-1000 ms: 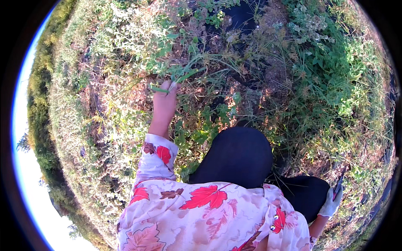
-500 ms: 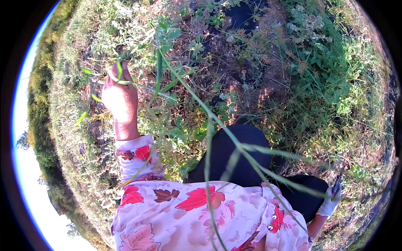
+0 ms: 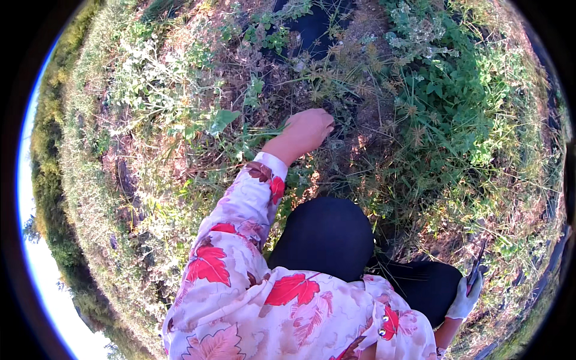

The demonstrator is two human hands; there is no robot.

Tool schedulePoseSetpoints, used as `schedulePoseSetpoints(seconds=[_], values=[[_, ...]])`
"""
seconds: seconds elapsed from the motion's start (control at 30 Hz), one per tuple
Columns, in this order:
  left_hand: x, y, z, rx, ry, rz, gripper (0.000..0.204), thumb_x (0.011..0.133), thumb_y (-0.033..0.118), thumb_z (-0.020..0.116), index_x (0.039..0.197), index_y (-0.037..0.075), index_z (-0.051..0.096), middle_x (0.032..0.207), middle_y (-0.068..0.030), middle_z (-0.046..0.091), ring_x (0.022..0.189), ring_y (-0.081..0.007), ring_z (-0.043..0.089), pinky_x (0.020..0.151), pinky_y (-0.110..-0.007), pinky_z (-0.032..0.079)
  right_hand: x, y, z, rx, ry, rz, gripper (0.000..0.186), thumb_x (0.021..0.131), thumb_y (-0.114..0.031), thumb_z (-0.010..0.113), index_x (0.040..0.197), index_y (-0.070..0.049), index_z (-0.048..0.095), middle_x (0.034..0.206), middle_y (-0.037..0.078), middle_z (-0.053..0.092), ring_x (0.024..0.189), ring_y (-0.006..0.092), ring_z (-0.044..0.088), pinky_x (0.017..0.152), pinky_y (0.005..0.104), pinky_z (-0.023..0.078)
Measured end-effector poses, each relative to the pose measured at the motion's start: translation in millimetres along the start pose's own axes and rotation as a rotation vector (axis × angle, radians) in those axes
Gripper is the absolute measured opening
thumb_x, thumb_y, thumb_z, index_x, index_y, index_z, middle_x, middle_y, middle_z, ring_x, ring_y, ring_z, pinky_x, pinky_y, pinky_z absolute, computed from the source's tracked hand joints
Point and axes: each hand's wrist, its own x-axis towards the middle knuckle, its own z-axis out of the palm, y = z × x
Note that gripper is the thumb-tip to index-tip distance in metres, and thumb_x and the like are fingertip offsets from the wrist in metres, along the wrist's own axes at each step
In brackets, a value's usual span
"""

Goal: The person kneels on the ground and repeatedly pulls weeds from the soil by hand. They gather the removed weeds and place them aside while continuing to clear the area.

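My bare left hand (image 3: 306, 129) reaches down into low weeds ahead of my knee. Its fingers curl inward, and whatever lies under the fingertips is hidden. Dry, thin stems (image 3: 342, 114) stand beside the fingertips. Far to the right, next to my bent knee, my right hand (image 3: 465, 298) wears a pale glove. It is closed around dark-bladed pruning shears (image 3: 477, 267), whose narrow tips point up and away. The handle is mostly covered by the glove.
Dense green weeds (image 3: 450, 102) grow on the right, with paler, drier growth (image 3: 156, 90) on the left. Black ground sheeting (image 3: 315, 30) shows ahead. My dark-clad knees (image 3: 327, 237) are bent in front of me. A tall hedge (image 3: 57, 198) lines the far left.
My left hand has swung right from the far left and down into the weeds. The long green stalk it held has gone from view. My right hand stays beside the knee with the shears.
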Motion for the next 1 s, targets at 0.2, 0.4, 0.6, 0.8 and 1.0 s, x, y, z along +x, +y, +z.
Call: schedulePoseSetpoints(seconds=[0.2,0.4,0.6,0.8,1.0], values=[[100.1,-48.0,81.6,0.204,0.06,-0.023,0.019,0.08,0.015,0.053,0.094,0.006,0.062,0.095,-0.0109,0.06,0.094,-0.0282,0.058,0.077,-0.039,0.049,3.1,13.0,-2.6,0.073,0.001,0.044,0.048,0.084,-0.011,0.055,0.128,0.001,0.041,0.113,0.008,0.051,0.101,0.0166,0.049,0.092,0.0291,0.036],[86.7,-86.1,84.2,0.367,-0.028,-0.39,0.019,0.077,0.014,0.054,0.091,0.007,0.064,0.092,-0.013,0.063,0.09,-0.0309,0.061,0.074,-0.042,0.05,12.1,30.9,-8.9,0.117,-0.029,0.108,0.05,0.084,-0.012,0.055,0.13,0.001,0.039,0.114,0.009,0.051,0.102,0.0169,0.049,0.093,0.0296,0.036],[48.2,-88.8,105.6,0.144,-0.058,-0.519,0.018,0.079,0.016,0.05,0.086,0.007,0.064,0.083,-0.0152,0.065,0.077,-0.0339,0.064,0.067,-0.045,0.051,10.7,15.5,-3.1,0.084,-0.014,0.094,0.05,0.085,-0.012,0.055,0.13,0.002,0.039,0.114,0.009,0.051,0.101,0.0174,0.049,0.093,0.0296,0.036],[-6.2,-53.8,102.8,0.098,-0.206,-0.297,0.023,0.085,0.026,0.047,0.089,0.01,0.062,0.08,-0.0167,0.064,0.075,-0.0359,0.062,0.067,-0.047,0.049,10.2,24.9,-4.8,0.075,-0.003,0.058,0.047,0.085,-0.01,0.054,0.128,0.002,0.041,0.116,0.009,0.051,0.101,0.017,0.049,0.093,0.0298,0.036],[2.2,-63.2,33.7,0.159,0.004,-0.507,0.016,0.08,0.018,0.054,0.091,0.008,0.061,0.088,-0.013,0.063,0.085,-0.0309,0.062,0.068,-0.042,0.05,11.1,32.9,-4.7,0.084,0.01,0.016,0.046,0.085,-0.008,0.054,0.128,0.0,0.042,0.115,0.008,0.051,0.101,0.0163,0.049,0.093,0.0291,0.036]])
